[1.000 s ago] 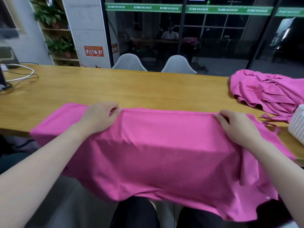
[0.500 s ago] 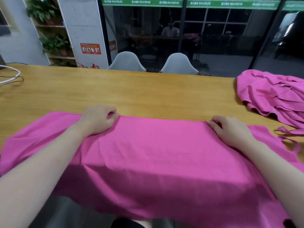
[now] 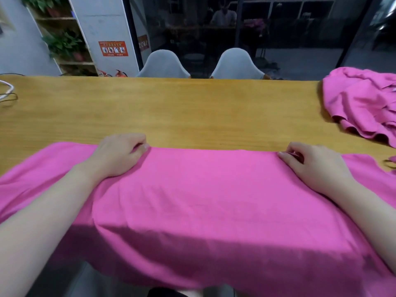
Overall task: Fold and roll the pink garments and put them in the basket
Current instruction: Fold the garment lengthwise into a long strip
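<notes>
A big yellow wooden worktop [image 3: 182, 108] fills the middle of the view from side to side. A wide pink garment [image 3: 203, 200] lies flat across the near part of it, from 9 o'clock over to 3 o'clock, and its near edge hangs down off the worktop at 6 o'clock. Its far edge runs in a straight line between the two hands. A second pink garment [image 3: 362, 106] sits in a crumpled heap at 2 o'clock, well apart from the flat one. Two pale chairs [image 3: 164, 65] stand behind the worktop at 12 o'clock. A shelf with green plants [image 3: 64, 43] is at 10 o'clock, and an orange sign [image 3: 113, 48] hangs on the white post beside it. The left hand [image 3: 120, 154] rests on the far edge of the flat garment at 10 o'clock, with its fingers curled and pinching the cloth. The right hand [image 3: 315, 163] does the same at 2 o'clock, thumb and fingers nipping the edge. Some thin cables [image 3: 7, 94] lie at 9 o'clock.
</notes>
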`<state>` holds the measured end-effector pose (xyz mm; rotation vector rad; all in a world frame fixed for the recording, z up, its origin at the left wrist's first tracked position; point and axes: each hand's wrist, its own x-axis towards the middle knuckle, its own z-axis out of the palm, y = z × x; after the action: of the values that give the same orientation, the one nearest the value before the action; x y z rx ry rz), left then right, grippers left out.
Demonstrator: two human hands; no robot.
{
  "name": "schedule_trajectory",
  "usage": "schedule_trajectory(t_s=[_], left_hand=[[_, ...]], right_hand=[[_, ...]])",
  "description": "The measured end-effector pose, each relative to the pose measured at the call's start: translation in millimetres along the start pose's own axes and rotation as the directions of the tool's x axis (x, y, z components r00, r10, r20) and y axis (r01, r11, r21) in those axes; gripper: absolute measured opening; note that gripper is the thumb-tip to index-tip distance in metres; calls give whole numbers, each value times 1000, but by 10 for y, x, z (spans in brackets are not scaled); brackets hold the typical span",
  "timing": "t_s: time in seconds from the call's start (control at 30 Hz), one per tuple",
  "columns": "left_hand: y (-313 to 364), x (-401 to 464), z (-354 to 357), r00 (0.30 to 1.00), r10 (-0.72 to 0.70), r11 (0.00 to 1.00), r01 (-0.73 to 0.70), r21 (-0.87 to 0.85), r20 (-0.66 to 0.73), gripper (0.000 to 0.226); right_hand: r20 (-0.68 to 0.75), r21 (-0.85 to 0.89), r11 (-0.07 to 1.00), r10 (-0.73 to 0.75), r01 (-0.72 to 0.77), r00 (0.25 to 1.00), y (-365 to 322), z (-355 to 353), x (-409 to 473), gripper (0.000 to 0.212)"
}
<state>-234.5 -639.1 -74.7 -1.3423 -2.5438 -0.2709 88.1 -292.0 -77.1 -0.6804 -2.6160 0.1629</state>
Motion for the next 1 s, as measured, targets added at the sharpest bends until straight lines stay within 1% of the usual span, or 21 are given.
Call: schedule_trajectory(t_s=[0.07,0.13,0.2,0.23,0.27,0.3,0.37,0.47,0.53,0.6,0.7,0.83,0.93,0.97,1.0], left_hand=[[-28,16,22,999,18,1000,-18,13,32,32],[-8,37,-12,996,74,997,-76,31,50,32],[111,71,-40,991,135,985,-133,106,-14,25],[227,95,-37,986,152,979,-142,147,-64,20],[404,123,-35,981,163,978,-146,152,-105,16],[627,151,-25,974,183,979,-167,119,-134,14],[1152,219,16,953,254,965,-261,-23,-164,15],[1911,456,129,914,366,893,-397,-213,-173,10],[2307,628,233,913,381,860,-407,-306,-143,10],[2546,747,343,917,381,830,-394,-396,-114,9],[2641,818,471,912,395,806,-402,-434,-111,8],[2597,855,502,900,424,790,-419,-447,-95,9],[2594,869,520,893,440,784,-434,-443,-96,8],[2596,873,526,890,443,784,-440,-438,-102,8],[2599,877,526,889,446,783,-446,-435,-109,8]], right_hand=[[-2,5,1000,0,0,1000,2,11,0,32],[-11,0,1000,8,-8,1000,2,21,-4,33],[-26,-11,1000,12,-13,1000,2,34,-3,31],[-34,-14,1000,14,-14,999,1,41,0,31],[-37,-14,1000,19,-19,999,-3,47,3,31],[-37,-8,1000,26,-27,999,-8,49,9,31],[-37,15,999,36,-36,999,-8,60,25,32],[-40,77,996,43,-40,998,7,74,38,32],[-47,107,994,44,-39,998,7,72,33,30],[-79,139,990,30,-19,996,11,65,18,30],[-153,196,981,19,12,988,14,-32,-26,22],[-163,162,986,-23,50,986,20,-355,-492,17],[-120,182,980,-62,83,991,32,-614,-1181,22],[-97,175,981,-66,83,993,41,-668,-1393,26],[-82,131,988,-68,78,994,53,-696,-1580,32]])
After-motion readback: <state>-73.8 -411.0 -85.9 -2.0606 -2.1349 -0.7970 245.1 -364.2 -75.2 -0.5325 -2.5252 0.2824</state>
